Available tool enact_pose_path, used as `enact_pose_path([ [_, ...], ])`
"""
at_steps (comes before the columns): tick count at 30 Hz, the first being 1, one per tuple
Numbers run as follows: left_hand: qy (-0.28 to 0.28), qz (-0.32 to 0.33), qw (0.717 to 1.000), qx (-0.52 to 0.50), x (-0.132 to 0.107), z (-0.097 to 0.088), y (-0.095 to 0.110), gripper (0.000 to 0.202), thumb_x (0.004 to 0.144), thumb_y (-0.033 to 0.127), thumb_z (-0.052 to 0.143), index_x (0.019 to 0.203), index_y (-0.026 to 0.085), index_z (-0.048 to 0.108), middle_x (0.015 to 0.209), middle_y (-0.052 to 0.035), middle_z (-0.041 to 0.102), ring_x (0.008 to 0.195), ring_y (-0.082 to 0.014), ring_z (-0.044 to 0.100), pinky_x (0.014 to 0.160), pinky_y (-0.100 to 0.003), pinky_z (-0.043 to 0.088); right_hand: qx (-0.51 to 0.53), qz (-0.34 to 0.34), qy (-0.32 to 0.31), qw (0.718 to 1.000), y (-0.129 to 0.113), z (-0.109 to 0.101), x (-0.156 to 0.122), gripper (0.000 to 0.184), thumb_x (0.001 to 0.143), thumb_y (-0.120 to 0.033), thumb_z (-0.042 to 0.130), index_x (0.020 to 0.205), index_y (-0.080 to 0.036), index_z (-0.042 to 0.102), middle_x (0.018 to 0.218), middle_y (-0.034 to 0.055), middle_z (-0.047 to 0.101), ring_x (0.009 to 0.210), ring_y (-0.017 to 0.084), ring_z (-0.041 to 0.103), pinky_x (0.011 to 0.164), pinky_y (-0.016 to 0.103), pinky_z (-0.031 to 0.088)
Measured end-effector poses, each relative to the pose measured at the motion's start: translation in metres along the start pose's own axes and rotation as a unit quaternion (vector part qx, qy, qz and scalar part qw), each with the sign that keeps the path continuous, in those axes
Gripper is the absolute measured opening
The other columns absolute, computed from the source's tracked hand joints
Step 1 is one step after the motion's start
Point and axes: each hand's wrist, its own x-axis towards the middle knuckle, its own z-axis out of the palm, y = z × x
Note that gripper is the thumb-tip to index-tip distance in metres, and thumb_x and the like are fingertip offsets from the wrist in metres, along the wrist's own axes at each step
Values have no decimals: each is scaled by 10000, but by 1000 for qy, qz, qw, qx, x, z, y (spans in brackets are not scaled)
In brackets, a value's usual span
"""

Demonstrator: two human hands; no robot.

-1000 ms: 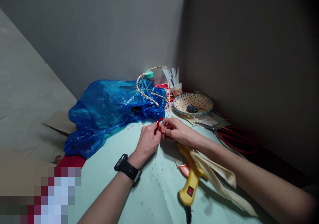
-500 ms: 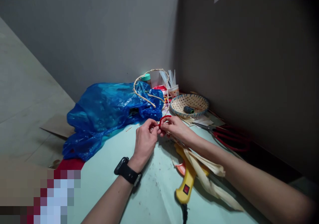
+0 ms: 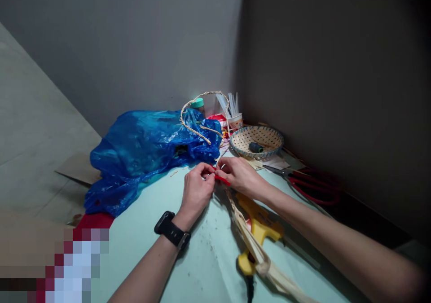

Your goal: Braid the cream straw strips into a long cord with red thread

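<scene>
Grey walls (image 3: pixel 151 38) meet behind the far corner of a pale green tabletop (image 3: pixel 205 267), and your two hands work close together out toward that corner. Your left hand (image 3: pixel 197 186) pinches a thin red strip (image 3: pixel 222 178) between thumb and forefinger; your right hand (image 3: pixel 239 173) has its fingertips drawn together on the same strip, though whether they also trap a pale strand there is hidden. The red strip lies between your hands, slanting down below the right fingertips. Let the left pinch serve as the anchor and guide the strip with the right alone, with small, even tension so it neither slips nor twists. Long pale fibres (image 3: pixel 247 235) trail from below the strip toward the near edge, across a yellow glue gun (image 3: pixel 257 226); a tug there could probably drag the gun, so give them slack. Mind your right forearm above it too, since its heat cannot be judged. Red-handled scissors (image 3: pixel 314 187) lie by the right edge, a woven basket (image 3: pixel 235 148) near the far corner, and a crumpled blue bag (image 3: pixel 144 137) along the left edge.
</scene>
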Motion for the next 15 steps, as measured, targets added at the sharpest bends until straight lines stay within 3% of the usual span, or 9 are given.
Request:
enact_pose_path([
  [2,-1,2,1000,-1,0,1,-1,105,716,137,518,742,172,613,706,-8,626,553,-108,547,513,-204,409,-98,-20,17,995,0,-2,-1,181,840,-296,524,781,-172,642,644,37,647,568,135,536,530,234,275],
  [5,-10,2,1000,-13,1,2,-4,115,699,114,513,735,176,603,648,13,600,515,-103,528,512,-208,402,-164,-50,19,985,3,-1,-2,192,836,-312,511,802,-190,656,643,41,632,547,134,492,516,247,232],
  [10,-14,7,998,-64,3,4,-6,109,706,119,539,790,169,586,740,-6,609,667,-126,569,606,-219,453,-156,-62,15,986,8,2,-2,115,784,-261,556,807,-174,627,631,23,597,538,113,428,520,238,227],
  [15,20,1,994,-106,2,5,-3,110,730,163,586,835,163,551,794,-13,600,738,-123,570,672,-221,465,-115,-60,16,991,2,-2,-1,97,797,-197,522,820,-156,606,640,-11,580,551,84,414,533,199,261],
])
